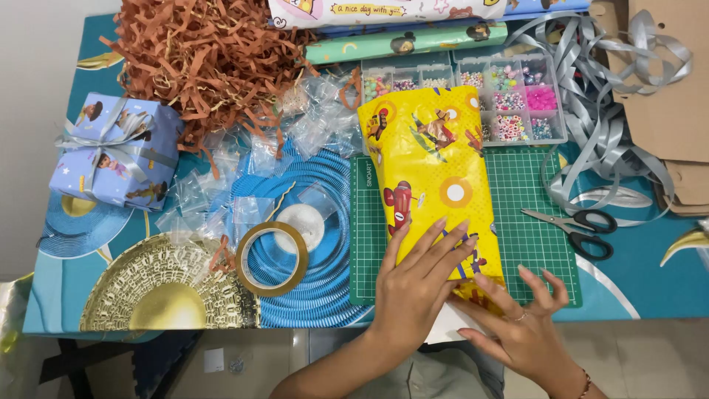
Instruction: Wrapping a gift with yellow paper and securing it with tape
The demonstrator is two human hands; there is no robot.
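Right hand [528, 325] nearest, fingers spread, touching near end of yellow parcel [432, 177]; nothing gripped. Left hand [417, 277] flat on parcel, open, pressing. Parcel on green mat [532, 192], long axis running away from hands. Scissors [580, 229] right of parcel.

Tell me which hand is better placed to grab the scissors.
Right hand, probably: it lies at the yellow parcel's near end, on the scissors' side. The left hand presses flat on the parcel.

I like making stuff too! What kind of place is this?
Probably a home craft table for gift wrapping: a yellow wrapped parcel on a green cutting mat, a tape roll, scissors and a bead box.
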